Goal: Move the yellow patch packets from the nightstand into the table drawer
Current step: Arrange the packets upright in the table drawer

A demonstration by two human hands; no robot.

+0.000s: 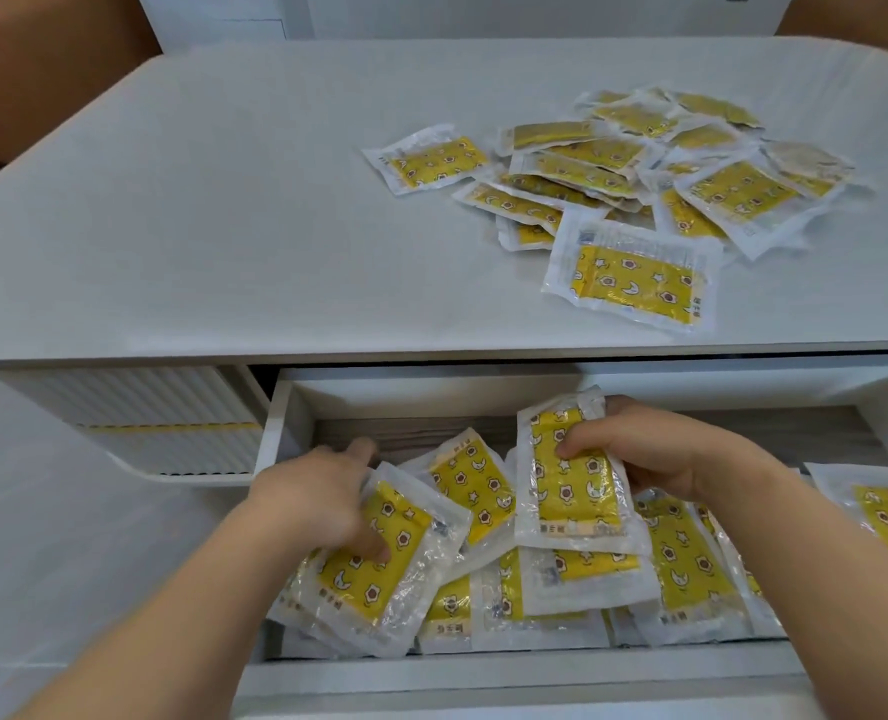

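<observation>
From my remote seat, one white tabletop [224,226] fills the upper half of the frame, and one open drawer [286,407] sits below its front edge, across the lower half. At upper right on the tabletop lies a loose pile of yellow patch packets [608,153]. I count roughly fifteen, though the overlap stops an exact tally. One packet [431,161] lies just left of the heap, and another [634,275] rests at its near edge. Inside the drawer I make out at least nine more packets [686,558], heaped on each other and covering most of the floor. Two bare hands reach in. The left hand [317,501], lower centre-left, grips one tilted packet [379,558], thumb on its face and fingers behind it, low over the heap. The right hand [655,449], centre-right, pinches one upright packet [572,491], thumb on the yellow front and fingers behind, its lower edge touching the packets beneath.
</observation>
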